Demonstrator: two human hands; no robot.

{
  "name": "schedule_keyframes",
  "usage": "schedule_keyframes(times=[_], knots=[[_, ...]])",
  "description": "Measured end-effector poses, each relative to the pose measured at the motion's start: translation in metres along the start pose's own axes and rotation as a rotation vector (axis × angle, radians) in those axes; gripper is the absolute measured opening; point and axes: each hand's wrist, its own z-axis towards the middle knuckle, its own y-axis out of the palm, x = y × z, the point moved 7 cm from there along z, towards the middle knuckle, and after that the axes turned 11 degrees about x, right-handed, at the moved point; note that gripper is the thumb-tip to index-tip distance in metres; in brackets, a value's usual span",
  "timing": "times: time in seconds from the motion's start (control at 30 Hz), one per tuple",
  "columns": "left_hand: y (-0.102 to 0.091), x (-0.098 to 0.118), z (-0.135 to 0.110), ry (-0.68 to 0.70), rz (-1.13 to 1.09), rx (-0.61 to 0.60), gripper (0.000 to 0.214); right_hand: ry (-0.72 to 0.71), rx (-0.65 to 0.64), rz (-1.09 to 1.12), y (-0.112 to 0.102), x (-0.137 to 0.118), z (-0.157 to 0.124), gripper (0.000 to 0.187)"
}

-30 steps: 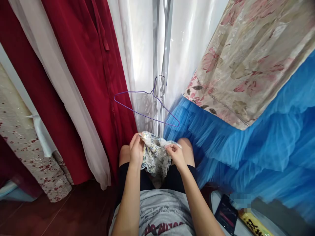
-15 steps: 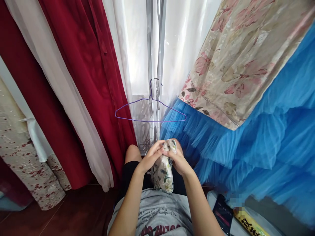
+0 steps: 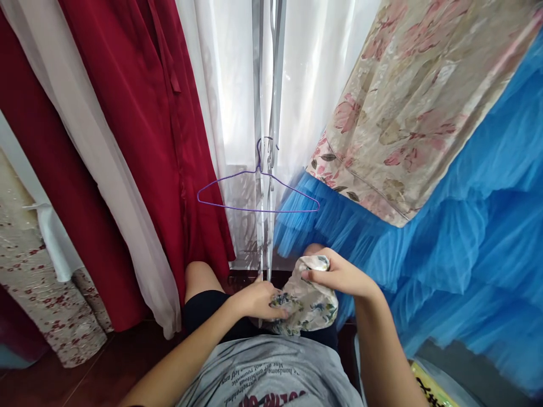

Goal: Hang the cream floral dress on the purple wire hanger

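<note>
A small floral-print cloth (image 3: 309, 305) lies folded on my lap. My right hand (image 3: 339, 275) pinches its upper edge, fingers closed on the fabric. My left hand (image 3: 258, 299) rests against the cloth's left side with fingers curled on it. A purple wire hanger (image 3: 258, 192) hangs empty on a metal pole (image 3: 266, 169) just above my knees.
A dark red garment (image 3: 139, 141) and sheer white curtains (image 3: 220, 85) hang to the left and ahead. A blue tulle skirt (image 3: 466, 254) and a floral brocade fabric (image 3: 424, 102) fill the right. A cream spotted fabric (image 3: 42, 294) hangs far left. Dark wood floor (image 3: 106, 367) below.
The cloth went from spread between both hands to folded, then came down onto my lap. My right hand moved right along its top edge and my left hand dropped to its side.
</note>
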Motion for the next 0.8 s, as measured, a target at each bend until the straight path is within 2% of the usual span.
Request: schedule_keyframes(times=[0.1, 0.23, 0.3, 0.37, 0.5, 0.57, 0.63, 0.7, 0.8], knots=[[-0.040, -0.021, -0.013, -0.023, 0.047, 0.114, 0.035, -0.016, 0.002, -0.106, -0.019, -0.012, 0.004, 0.036], [-0.100, -0.030, -0.033, -0.019, -0.186, 0.358, 0.031, -0.006, 0.146, -0.147, -0.072, -0.012, 0.019, 0.034], [-0.122, -0.025, -0.039, -0.003, -0.267, 0.448, 0.028, -0.027, 0.236, -0.139, -0.103, -0.008, 0.032, 0.031], [-0.138, -0.014, -0.041, 0.013, -0.228, 0.510, 0.025, -0.032, 0.316, -0.097, -0.129, 0.000, 0.050, 0.027], [-0.152, 0.019, -0.034, 0.090, -0.080, 0.543, 0.013, 0.012, 0.488, 0.020, -0.164, 0.022, 0.097, 0.018], [-0.154, 0.037, -0.031, 0.124, -0.060, 0.569, 0.002, 0.027, 0.547, 0.058, -0.172, 0.029, 0.123, 0.018], [-0.155, 0.054, -0.029, 0.118, -0.101, 0.569, 0.007, 0.043, 0.550, 0.092, -0.172, 0.029, 0.149, 0.017], [-0.156, 0.068, -0.027, 0.080, -0.229, 0.532, 0.011, 0.075, 0.522, 0.124, -0.167, 0.026, 0.175, 0.014], [-0.163, 0.084, -0.028, 0.008, -0.438, 0.494, 0.021, 0.115, 0.460, 0.151, -0.149, 0.016, 0.209, 0.009]])
